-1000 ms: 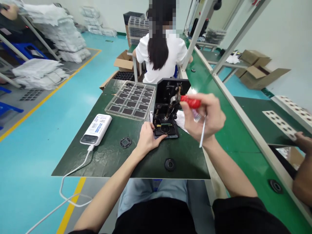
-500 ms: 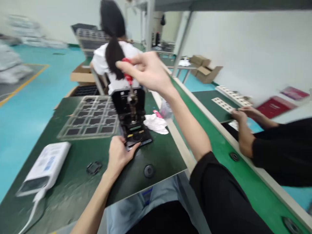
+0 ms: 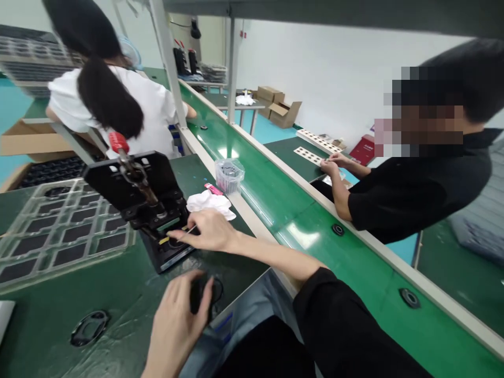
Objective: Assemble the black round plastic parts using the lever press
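Note:
My right hand point(image 3: 208, 231) reaches into the base of a black hand press point(image 3: 137, 181), whose red-tipped lever point(image 3: 118, 142) stands up. Its fingers are pinched together above the lower plate, close to a yellow strip point(image 3: 164, 240); what they hold, if anything, is too small to make out. At the front edge of the green table point(image 3: 129, 294), my left hand point(image 3: 179, 310) curls thumb and fingers about a round black part point(image 3: 217, 291), partly hidden and blurred. Another black ring-shaped part point(image 3: 90, 328) lies on the table to the left.
A clear compartment tray point(image 3: 66, 231) with dark pieces lies left of the press. Behind it are a white cloth point(image 3: 210, 203) and a bagged cup point(image 3: 229, 176). A green conveyor point(image 3: 299, 231) carries round black parts on the right. Two co-workers sit ahead and across.
My right hand has left the red lever and come down to the press base. My left hand has let go of the base and moved to the round black part. The view has swung right.

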`<state>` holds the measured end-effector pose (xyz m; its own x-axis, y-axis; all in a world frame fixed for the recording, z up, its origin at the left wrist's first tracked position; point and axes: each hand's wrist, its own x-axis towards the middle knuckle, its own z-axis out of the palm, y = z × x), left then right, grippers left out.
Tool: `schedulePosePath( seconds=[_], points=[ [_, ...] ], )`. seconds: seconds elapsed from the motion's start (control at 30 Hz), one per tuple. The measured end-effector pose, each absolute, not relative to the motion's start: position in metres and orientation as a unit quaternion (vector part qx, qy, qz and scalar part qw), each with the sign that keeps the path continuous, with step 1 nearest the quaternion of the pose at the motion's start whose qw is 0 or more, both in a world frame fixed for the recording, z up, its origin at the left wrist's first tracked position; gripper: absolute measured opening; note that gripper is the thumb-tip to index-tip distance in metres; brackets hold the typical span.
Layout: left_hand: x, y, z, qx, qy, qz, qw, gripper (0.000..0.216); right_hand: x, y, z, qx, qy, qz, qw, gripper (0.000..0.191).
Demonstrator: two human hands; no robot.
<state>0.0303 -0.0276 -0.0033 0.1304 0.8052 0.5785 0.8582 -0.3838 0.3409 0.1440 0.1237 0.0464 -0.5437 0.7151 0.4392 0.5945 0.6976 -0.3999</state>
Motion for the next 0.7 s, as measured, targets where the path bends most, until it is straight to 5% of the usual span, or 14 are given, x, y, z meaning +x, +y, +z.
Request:
schedulePosePath(
  seconds=[0.13, 0.23, 0.47, 0.7],
  points=[
    [0.049, -0.034, -0.021, -0.823, -0.454, -0.342, 0.008, 0.034, 0.127, 0.121, 0.039, -0.41, -0.9, 0.041, 0.141, 0.069],
    [0.049, -0.032, -0.027, -0.837, -0.428, -0.341, 0.0, 0.031, 0.117, 0.129, 0.047, -0.387, -0.915, 0.07, 0.09, 0.064],
    [0.033, -0.031, -0.023, -0.828, -0.418, -0.373, -0.005, 0.031, 0.153, 0.137, 0.056, -0.355, -0.92, 0.121, 0.108, 0.053],
    [0.024, -0.041, -0.019, -0.761, -0.513, -0.395, -0.048, 0.024, 0.294, 0.174, 0.074, -0.707, -0.706, -0.015, 0.023, 0.042]
  ],
)
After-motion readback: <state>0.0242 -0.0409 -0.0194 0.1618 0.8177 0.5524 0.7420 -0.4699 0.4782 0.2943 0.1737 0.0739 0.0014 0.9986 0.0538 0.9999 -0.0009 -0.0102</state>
